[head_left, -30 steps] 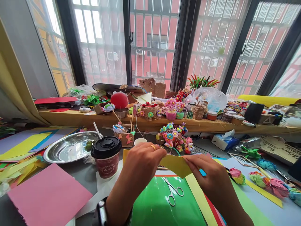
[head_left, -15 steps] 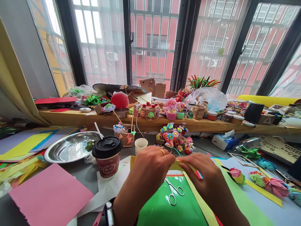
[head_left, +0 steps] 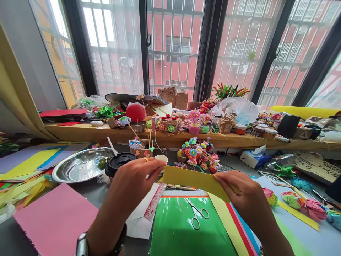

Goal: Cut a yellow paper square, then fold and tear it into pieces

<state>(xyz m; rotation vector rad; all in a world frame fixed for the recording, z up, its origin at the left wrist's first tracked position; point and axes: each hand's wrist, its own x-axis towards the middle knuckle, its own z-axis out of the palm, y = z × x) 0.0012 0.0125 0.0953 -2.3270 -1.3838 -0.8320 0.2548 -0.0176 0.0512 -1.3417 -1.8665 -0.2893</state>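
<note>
A strip of yellow paper (head_left: pixel 190 178) is stretched between my two hands, above the table. My left hand (head_left: pixel 138 172) pinches its left end between thumb and fingers. At the other end, my right hand (head_left: pixel 238 186) grips the strip near its right side, and part of the paper bends down behind the fingers. Below the strip lies a green glossy folder (head_left: pixel 186 231), with small silver scissors (head_left: pixel 196 215) resting on it. A pink patterned ruler (head_left: pixel 154 202) lies on white paper, left of the folder.
A lidded coffee cup (head_left: pixel 119 161) stands behind my left hand, beside a metal tray (head_left: pixel 69 170). Pink paper (head_left: pixel 58 220) lies at left. Folded paper flowers (head_left: pixel 311 209) are at right. Colourful pipe-cleaner flowers (head_left: pixel 197 153) and a paper cup (head_left: pixel 161 159) stand behind the strip.
My hands, close together before, have spread apart, the left one moving left and the right one slightly right. The yellow strip now shows stretched out between them, and the ruler has come into view.
</note>
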